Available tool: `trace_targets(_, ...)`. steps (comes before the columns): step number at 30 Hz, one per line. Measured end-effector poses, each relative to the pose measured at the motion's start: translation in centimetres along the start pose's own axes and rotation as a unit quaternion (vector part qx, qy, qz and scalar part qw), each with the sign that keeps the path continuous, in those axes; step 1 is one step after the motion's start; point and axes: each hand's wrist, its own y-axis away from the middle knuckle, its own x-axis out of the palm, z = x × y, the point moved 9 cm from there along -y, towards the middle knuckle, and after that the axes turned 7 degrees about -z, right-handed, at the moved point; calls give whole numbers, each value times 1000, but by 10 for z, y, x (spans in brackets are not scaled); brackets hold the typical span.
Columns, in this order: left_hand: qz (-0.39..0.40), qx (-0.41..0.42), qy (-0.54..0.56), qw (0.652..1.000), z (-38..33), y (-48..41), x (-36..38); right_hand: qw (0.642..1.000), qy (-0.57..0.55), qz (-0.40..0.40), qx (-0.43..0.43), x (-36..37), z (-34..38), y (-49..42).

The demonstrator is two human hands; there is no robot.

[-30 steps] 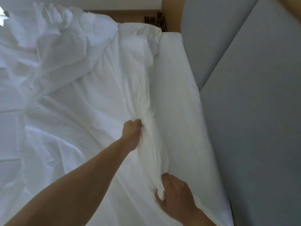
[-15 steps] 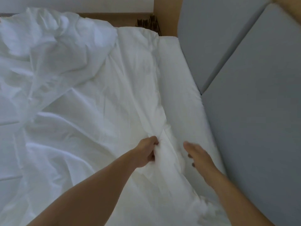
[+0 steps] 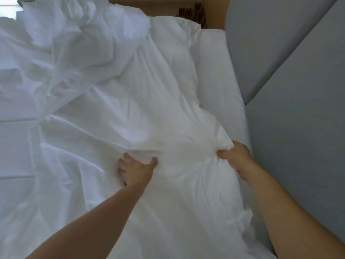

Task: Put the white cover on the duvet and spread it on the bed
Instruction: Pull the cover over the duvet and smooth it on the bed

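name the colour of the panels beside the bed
The panels are plain grey; the head view shows them.

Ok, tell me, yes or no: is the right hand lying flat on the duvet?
No, the right hand grips a bunched fold of the duvet, fingers curled round it.

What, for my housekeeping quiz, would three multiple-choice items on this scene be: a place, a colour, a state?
1. Where is the bare mattress strip?
A) between duvet and panels
B) on top of the duvet
C) hidden entirely

2. What colour are the panels?
A) brown
B) white
C) grey

3. What is the right hand doing?
A) lying flat
B) gripping bunched duvet
C) pointing

Answers: 1 A, the strip shows between the duvet's edge and the panels; 2 C, both panels are plain grey; 3 B, its fingers curl round a bunch of fabric.
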Motion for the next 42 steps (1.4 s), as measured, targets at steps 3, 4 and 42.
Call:
trace_targets(3, 95, -76, 88, 989, 12, -3, 47, 997, -71, 5, 23, -10, -12, -22)
trace_targets(4, 111, -64, 90, 988, 6, -2, 57, 998, -60, 1, 22, -12, -16, -29)
trace_targets(42, 66, 436, -419, 794, 69, 9, -20, 869, 401, -215, -195, -21, -70, 45)
